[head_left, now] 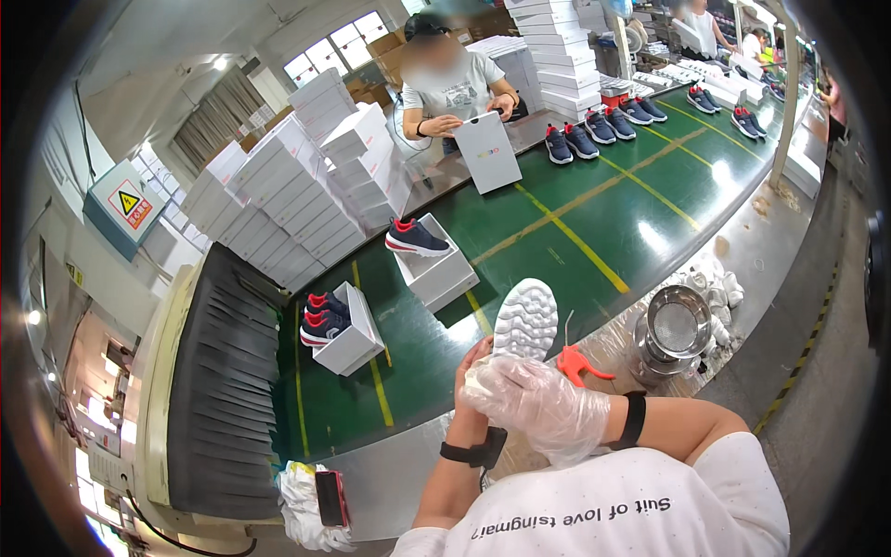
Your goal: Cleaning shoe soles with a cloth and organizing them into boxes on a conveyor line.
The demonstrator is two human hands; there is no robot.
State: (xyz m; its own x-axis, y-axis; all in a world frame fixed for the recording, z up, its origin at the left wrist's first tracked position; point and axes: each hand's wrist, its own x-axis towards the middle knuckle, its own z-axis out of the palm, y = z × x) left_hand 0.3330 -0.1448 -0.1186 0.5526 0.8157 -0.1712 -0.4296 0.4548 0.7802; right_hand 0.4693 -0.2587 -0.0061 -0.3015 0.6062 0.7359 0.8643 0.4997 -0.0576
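Observation:
Close in front of me I hold up a sneaker (526, 320) with its white, wavy-treaded sole toward me. Its upper is hidden behind the sole. My right hand (534, 395), in a clear plastic glove, is closed round the lower end of the shoe. From the left side, my bare left hand (471, 367) grips the same shoe, its fingers partly hidden by the glove. Just right of the shoe lies an orange-red trigger tool (577, 365) with a thin nozzle, resembling an air blow gun.
Across the green conveyor belt (594, 223), a person holds a white shoebox (488, 153). Open boxes with navy sneakers (416, 238) sit on the left. More sneakers (594, 130) line the far side. Near me stand a metal bowl (677, 320) and a phone (330, 498).

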